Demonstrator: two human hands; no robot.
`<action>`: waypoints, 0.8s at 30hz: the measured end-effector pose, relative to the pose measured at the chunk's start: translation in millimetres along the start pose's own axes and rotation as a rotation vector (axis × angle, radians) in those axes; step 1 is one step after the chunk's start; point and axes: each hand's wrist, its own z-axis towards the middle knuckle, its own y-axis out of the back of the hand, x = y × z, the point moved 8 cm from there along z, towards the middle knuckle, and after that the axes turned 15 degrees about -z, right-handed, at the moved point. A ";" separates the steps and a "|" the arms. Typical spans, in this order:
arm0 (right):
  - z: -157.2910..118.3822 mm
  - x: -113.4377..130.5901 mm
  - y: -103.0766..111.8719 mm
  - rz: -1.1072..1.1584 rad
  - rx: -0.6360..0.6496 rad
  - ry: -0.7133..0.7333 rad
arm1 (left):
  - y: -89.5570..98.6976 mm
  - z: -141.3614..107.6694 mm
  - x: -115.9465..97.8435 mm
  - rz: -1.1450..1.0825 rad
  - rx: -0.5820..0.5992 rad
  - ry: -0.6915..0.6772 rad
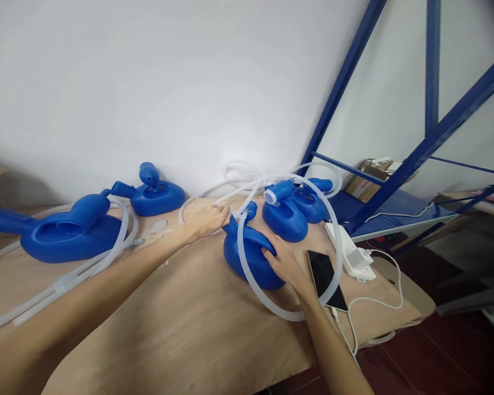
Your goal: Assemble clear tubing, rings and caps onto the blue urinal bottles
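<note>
A blue plastic urinal bottle rests on the board-topped table, with a clear hose looping over and in front of it. My right hand is closed around the bottle's handle side, thumb on top. At its neck, my left hand has its fingers closed; they hide the exact contact. A small blue connector piece with the hose end attached sits just behind the neck. Close behind on the right stand two more bottles, one a blue bottle with a white-rimmed mouth.
To the left are a large blue bottle, a smaller blue bottle, coiled hoses and a clear round disc. A phone, a power strip and white cables lie right. Beyond stands a blue metal rack.
</note>
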 end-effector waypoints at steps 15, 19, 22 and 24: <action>-3.2 4.4 4.0 0.089 0.129 0.049 | 49.2 -39.9 83.9 -0.143 -0.158 0.224; -4.0 7.0 8.4 0.107 0.152 0.098 | 35.8 -63.1 50.8 -0.296 0.111 0.077; -3.8 8.8 8.0 0.114 0.173 0.135 | 33.5 -78.6 13.9 -0.471 0.110 0.043; -3.6 9.5 7.8 0.118 0.175 0.156 | 39.2 -84.7 -1.9 -0.482 -0.004 0.056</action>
